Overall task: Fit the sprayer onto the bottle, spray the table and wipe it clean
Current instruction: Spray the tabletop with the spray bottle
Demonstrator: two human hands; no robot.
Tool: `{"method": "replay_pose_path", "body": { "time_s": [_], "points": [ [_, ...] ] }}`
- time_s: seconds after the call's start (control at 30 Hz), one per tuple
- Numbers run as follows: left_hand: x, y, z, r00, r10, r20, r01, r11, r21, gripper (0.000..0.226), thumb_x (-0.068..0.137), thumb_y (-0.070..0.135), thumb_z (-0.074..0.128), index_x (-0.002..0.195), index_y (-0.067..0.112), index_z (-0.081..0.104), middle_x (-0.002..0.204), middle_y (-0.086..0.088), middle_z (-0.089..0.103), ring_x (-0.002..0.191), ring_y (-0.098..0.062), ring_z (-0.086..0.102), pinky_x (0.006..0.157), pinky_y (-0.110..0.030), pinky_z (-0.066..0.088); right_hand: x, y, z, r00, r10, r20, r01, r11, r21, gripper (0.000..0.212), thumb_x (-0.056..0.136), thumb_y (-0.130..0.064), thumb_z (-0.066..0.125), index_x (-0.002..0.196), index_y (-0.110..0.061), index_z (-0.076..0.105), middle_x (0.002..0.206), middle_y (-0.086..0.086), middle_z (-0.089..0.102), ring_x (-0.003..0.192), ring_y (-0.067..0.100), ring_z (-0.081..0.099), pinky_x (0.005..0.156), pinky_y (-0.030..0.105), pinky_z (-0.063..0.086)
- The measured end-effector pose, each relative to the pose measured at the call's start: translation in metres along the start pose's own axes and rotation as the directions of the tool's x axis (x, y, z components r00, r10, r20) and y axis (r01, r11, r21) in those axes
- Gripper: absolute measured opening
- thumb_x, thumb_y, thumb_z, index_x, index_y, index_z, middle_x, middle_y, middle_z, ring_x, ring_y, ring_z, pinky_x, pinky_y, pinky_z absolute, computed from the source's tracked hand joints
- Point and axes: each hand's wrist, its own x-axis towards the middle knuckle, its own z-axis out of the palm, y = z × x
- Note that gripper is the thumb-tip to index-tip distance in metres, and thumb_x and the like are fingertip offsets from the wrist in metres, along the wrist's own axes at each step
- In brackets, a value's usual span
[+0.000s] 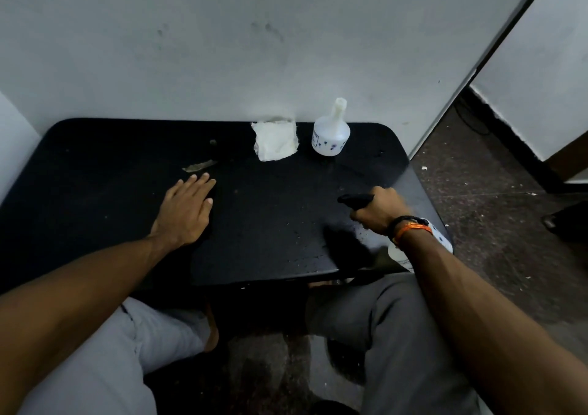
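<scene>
We saw the right hand (378,209), at the right of the frame, curled around a black sprayer head (355,199) whose nozzle pointed toward the left. Below and behind the wrist a white bottle (440,239) showed partly, mostly hidden by the forearm; we could not tell for certain how the sprayer sat on it. The wrist wore a dark band (401,222) and an orange thread band (413,228).

The left hand (187,212), left of centre, lay flat on the black table (95,173) with its fingers straight and close together, palm down, holding nothing. The two hands were well apart.

Small wet specks glinted on the tabletop in the lower right part, near the right hand.

At the upper middle of the frame, against the white wall (191,49), a folded white cloth (276,141) lay on the table. Just to its right stood a second white bottle (331,134), upright, with a narrow open neck. A small scrap of debris (199,166) lay on the table above the left hand's fingertips.

At the bottom of the frame we saw the person's knees in grey trousers (397,335) under the table's near edge.
</scene>
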Motion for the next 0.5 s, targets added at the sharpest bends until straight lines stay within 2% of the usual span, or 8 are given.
{"method": "replay_pose_path", "body": {
  "time_s": [0.13,0.17,0.3,0.43,0.5],
  "points": [
    [0.0,-0.001,0.002,1.0,-0.001,-0.004,0.001,1.0,0.002,0.049,0.105,0.023,0.041,0.153,0.013,0.038,0.162,-0.006,0.032,0.152,-0.024,0.026,0.124,-0.043,0.015,0.004,0.003,0.001,0.997,0.042,-0.065,-0.036,0.996,0.086,0.004,0.076,-0.029,0.066,0.075,-0.025,0.068,0.089,0.015,0.074,0.084,0.036,0.068,0.079,0.043,0.06],
    [0.001,-0.001,0.002,1.0,-0.004,-0.002,0.004,1.0,0.005,0.049,0.106,0.024,0.04,0.154,0.013,0.037,0.163,-0.005,0.031,0.152,-0.024,0.025,0.124,-0.043,0.015,0.005,0.004,0.001,0.995,0.063,-0.081,-0.056,0.994,0.092,0.006,0.076,-0.03,0.066,0.077,-0.024,0.066,0.09,0.016,0.074,0.084,0.037,0.068,0.079,0.044,0.06],
    [0.001,-0.001,0.002,1.0,-0.006,0.004,0.006,1.0,0.012,0.05,0.106,0.025,0.038,0.154,0.014,0.036,0.164,-0.004,0.03,0.153,-0.022,0.024,0.124,-0.042,0.015,0.012,0.003,-0.002,0.97,0.167,-0.179,-0.153,0.984,0.089,0.035,0.076,-0.036,0.068,0.098,-0.01,0.068,0.096,0.017,0.067,0.085,0.037,0.064,0.073,0.039,0.056],
    [0.002,-0.002,0.002,1.0,-0.005,0.02,0.005,1.0,0.006,0.05,0.106,0.027,0.037,0.155,0.015,0.034,0.164,-0.003,0.028,0.153,-0.021,0.023,0.125,-0.043,0.015,0.015,-0.004,-0.001,0.963,0.171,-0.208,-0.13,0.972,0.195,0.033,0.077,-0.032,0.068,0.101,-0.009,0.067,0.091,0.012,0.067,0.078,0.031,0.062,0.071,0.036,0.056],
    [0.002,-0.003,0.002,1.0,-0.009,0.028,0.009,1.0,0.004,0.051,0.106,0.028,0.036,0.155,0.016,0.034,0.164,-0.003,0.027,0.153,-0.021,0.022,0.125,-0.043,0.015,0.017,-0.009,0.001,0.97,0.159,-0.182,-0.11,0.962,0.25,0.037,0.077,-0.033,0.071,0.104,-0.009,0.068,0.094,0.013,0.07,0.084,0.033,0.068,0.077,0.042,0.061]
  ]
}}
